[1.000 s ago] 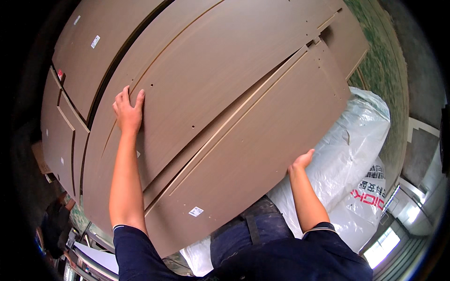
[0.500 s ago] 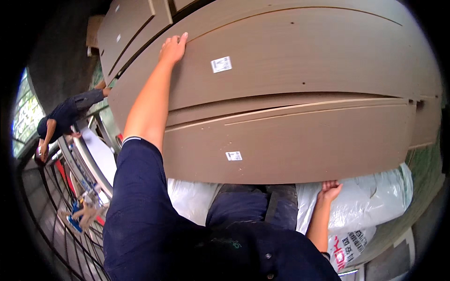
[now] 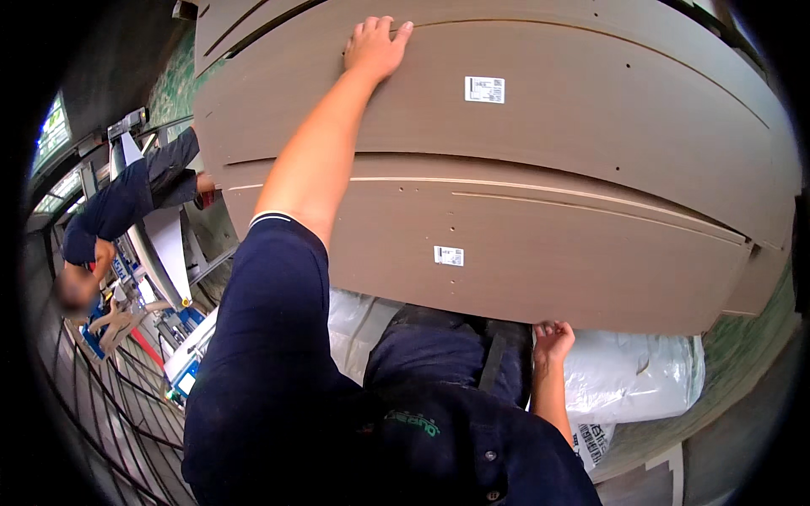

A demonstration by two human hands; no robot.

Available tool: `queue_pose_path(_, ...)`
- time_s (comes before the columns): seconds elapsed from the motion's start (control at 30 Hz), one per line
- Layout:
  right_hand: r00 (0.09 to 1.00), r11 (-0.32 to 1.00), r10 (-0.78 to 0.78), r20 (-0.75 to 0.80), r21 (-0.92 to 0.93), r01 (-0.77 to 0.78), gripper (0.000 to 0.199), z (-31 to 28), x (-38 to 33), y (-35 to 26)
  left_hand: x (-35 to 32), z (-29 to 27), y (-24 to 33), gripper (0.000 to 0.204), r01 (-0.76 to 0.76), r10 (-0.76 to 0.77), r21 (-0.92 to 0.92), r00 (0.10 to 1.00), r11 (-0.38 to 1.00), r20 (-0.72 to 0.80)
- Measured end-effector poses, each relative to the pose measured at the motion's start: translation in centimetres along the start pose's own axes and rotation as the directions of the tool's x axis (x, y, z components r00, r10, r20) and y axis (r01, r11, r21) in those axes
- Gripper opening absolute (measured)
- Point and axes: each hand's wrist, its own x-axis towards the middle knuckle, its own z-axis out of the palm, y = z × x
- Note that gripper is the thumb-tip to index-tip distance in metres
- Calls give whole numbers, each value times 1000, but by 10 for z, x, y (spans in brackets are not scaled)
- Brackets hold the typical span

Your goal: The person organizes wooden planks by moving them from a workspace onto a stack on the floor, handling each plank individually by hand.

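Mostly brown panel (image 3: 540, 253) fills view, long axis running 9 to 3 o'clock, stacked against larger boards (image 3: 591, 118) behind. White sacks (image 3: 641, 379) lie below at 5 o'clock. Co-worker in dark clothes (image 3: 118, 211) stands at 9 o'clock. Left hand (image 3: 375, 49) reaches to 12 o'clock — fingers spread flat on board. Right hand (image 3: 553, 340) at 5 o'clock — fingers curled under panel's lower edge, nearer of two.

**Both hands on the panel**

Your left hand (image 3: 375, 46) lies flat on the top brown panel (image 3: 591, 118). Your right hand (image 3: 553, 339) grips the lower panel's (image 3: 540, 270) bottom edge, above white sacks (image 3: 633, 379). Another person (image 3: 118, 211) bends at left.
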Motion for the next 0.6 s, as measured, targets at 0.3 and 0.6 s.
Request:
queue_pose_path(0.3,1000,981,-5,9,-194,7,20,-9,-4,-16,-25,-1,4,63,27,-40,-151,996,988,-85)
queue_pose_path(0.6,497,255,-713,495,-476,841,49,173,-1,-152,-302,1,-101,59,467,-573,-469,813,749,-106)
